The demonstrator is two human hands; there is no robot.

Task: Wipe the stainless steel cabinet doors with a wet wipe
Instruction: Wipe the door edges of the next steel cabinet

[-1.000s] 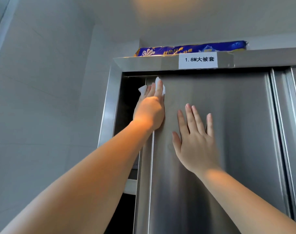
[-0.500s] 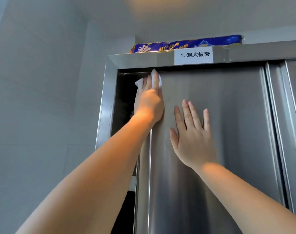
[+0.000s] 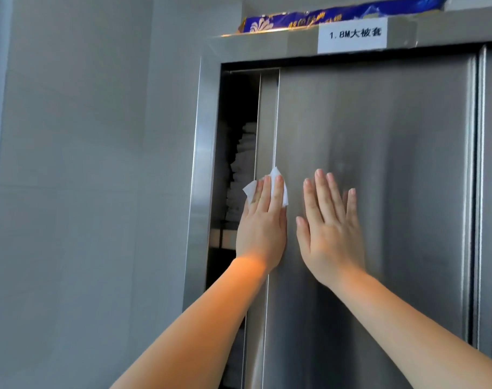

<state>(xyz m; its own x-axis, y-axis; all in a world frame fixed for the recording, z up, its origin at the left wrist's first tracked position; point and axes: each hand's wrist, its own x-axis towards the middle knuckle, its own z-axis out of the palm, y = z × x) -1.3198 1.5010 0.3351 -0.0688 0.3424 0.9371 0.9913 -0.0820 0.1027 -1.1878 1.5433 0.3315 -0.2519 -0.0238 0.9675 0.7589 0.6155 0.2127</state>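
While both palms lie flat on it, the steel cabinet door (image 3: 379, 192) spreads wide above and to the right of the right hand (image 3: 330, 223), whose fingers are straight and hold nothing. Left of the left hand (image 3: 263, 220) the door's vertical edge borders a dark open gap showing stacked white linens (image 3: 240, 169). A paper label (image 3: 353, 36) sits on the frame far above both hands. Under the left hand's straight fingers, the white wet wipe (image 3: 278, 189) is pressed against the door's edge strip.

Blue package (image 3: 340, 18) atop steel cabinet (image 3: 256, 44)
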